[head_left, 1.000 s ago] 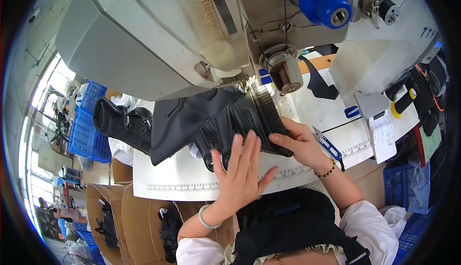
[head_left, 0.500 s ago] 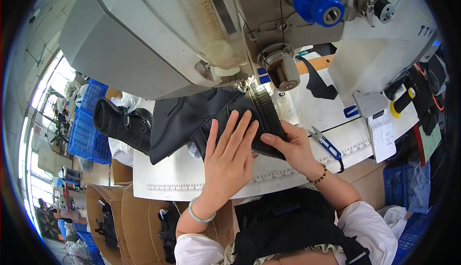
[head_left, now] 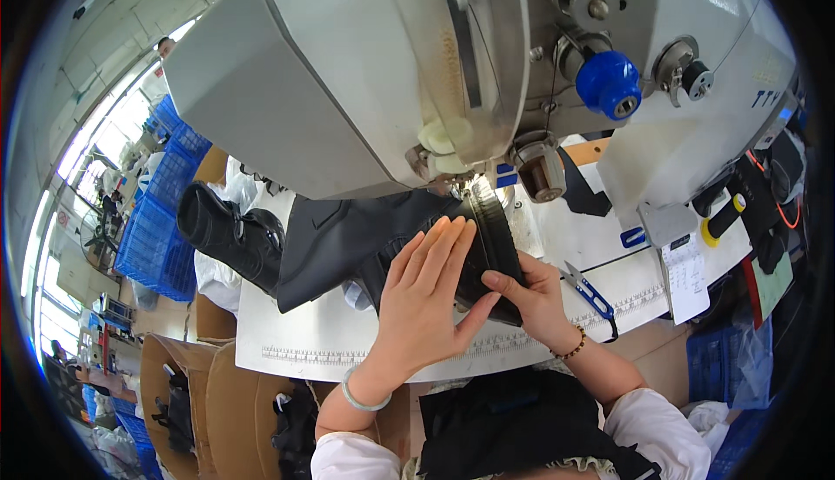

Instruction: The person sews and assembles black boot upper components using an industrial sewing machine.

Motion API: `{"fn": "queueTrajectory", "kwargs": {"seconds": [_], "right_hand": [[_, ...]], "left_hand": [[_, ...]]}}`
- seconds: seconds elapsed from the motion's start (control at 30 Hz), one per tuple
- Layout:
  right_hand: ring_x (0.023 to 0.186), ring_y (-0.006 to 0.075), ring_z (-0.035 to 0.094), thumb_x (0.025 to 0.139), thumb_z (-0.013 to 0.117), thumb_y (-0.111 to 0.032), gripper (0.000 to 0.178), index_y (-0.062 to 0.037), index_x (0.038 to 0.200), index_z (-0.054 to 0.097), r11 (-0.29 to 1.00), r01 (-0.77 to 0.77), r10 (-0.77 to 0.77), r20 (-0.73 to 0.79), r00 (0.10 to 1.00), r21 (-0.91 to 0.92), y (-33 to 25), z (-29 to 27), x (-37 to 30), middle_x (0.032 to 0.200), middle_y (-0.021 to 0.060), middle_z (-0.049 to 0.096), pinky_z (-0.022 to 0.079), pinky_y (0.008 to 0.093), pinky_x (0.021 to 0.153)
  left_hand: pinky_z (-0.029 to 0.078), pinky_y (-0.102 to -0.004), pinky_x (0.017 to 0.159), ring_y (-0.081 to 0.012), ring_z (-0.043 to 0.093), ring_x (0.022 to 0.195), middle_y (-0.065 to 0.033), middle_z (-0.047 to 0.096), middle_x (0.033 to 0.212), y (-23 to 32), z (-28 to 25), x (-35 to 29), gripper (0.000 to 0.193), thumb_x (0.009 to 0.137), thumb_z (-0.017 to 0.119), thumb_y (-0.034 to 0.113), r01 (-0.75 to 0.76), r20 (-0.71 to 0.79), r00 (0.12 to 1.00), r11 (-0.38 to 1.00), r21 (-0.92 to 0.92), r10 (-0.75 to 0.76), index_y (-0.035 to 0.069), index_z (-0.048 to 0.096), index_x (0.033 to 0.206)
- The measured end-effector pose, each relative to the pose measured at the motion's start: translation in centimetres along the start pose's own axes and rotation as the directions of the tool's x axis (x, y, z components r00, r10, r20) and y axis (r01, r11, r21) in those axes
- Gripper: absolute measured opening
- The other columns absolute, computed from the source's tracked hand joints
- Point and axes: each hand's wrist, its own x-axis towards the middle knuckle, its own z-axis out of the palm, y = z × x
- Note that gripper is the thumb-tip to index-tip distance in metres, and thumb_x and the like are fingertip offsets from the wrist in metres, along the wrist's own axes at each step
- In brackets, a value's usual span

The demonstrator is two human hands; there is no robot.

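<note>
A black boot (head_left: pixel 335 241) lies on its side on the white table, its ribbed sole edge (head_left: pixel 494 232) directly below the head of a sewing machine (head_left: pixel 374 71). My left hand (head_left: pixel 426 306) rests flat against the boot's upper, fingers stretched out together and thumb spread toward the sole. At the near end of the sole my right hand (head_left: pixel 537 302) grips the edge, thumb on top and the other fingers mostly hidden beneath. The machine head covers the point where the needle meets the boot.
Another black boot (head_left: pixel 230 236) is at the table's left end. Blue thread snips (head_left: pixel 590 293) lie right of my right hand, near a ruler strip (head_left: pixel 470 351). A paper pad (head_left: pixel 685 280) and a thread spool (head_left: pixel 724 219) sit farther right. Cardboard boxes (head_left: pixel 222 410) and blue crates (head_left: pixel 156 250) stand left.
My left thumb has spread away from its fingers. The boot has turned slightly under the machine, with my right hand still gripping its sole edge. The whole view has tilted a little.
</note>
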Motion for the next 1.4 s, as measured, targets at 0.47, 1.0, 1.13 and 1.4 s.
{"fn": "queueTrajectory", "kwargs": {"seconds": [0.47, 1.0, 1.13, 1.4], "right_hand": [[0.079, 0.0042, 0.052, 0.083, 0.059, -0.006, 0.019, 0.0035, 0.1, 0.059, 0.996, -0.034, 0.032, 0.023, 0.999, 0.085, -0.1, -0.2, -0.2, 0.089, 0.0021, 0.061, 0.044, 0.0192, 0.069], [0.079, 0.0041, 0.053, 0.084, 0.059, -0.006, 0.023, 0.0031, 0.105, 0.057, 0.983, -0.057, 0.059, -0.008, 0.998, 0.176, 0.1, 0.7, 0.2, 0.092, 0.0024, 0.061, 0.044, 0.0184, 0.069], [0.079, 0.004, 0.053, 0.083, 0.059, -0.006, 0.024, 0.003, 0.105, 0.057, 0.986, -0.066, 0.073, -0.037, 0.997, 0.156, 0.1, 1.1, 0.2, 0.092, 0.0021, 0.061, 0.045, 0.0184, 0.069], [0.078, 0.0038, 0.053, 0.084, 0.059, -0.008, 0.023, 0.0029, 0.103, 0.057, 0.986, -0.048, 0.055, -0.042, 0.998, 0.159, -0.3, 1.3, 0.7, 0.091, 0.0024, 0.061, 0.044, 0.0181, 0.068]], "left_hand": [[0.032, -0.0419, 0.099, -0.0331, 0.043, 0.116, -0.0211, 0.047, 0.12, 0.1, 1.4, 0.2, 0.056, 0.071, 0.065, 0.02, 0.006, -0.063, 0.998, 0.999, 0.052, -0.003, -0.007, 0.047, 0.117], [0.034, -0.0425, 0.098, -0.0321, 0.047, 0.114, -0.0161, 0.051, 0.117, -1.5, 1.7, 0.1, 0.046, 0.069, 0.062, 0.008, -0.025, -0.154, 0.988, 0.997, -0.077, 0.012, -0.003, 0.053, 0.113], [0.034, -0.0417, 0.099, -0.0305, 0.048, 0.113, -0.0145, 0.053, 0.117, -1.5, 1.3, 0.0, 0.042, 0.07, 0.059, 0.002, -0.018, -0.148, 0.989, 0.995, -0.1, 0.003, -0.001, 0.055, 0.111], [0.034, -0.0407, 0.099, -0.0288, 0.048, 0.113, -0.0134, 0.052, 0.116, -1.7, 1.2, 0.6, 0.042, 0.073, 0.058, 0.003, -0.019, -0.145, 0.989, 0.999, -0.034, 0.014, -0.001, 0.053, 0.114]]}}
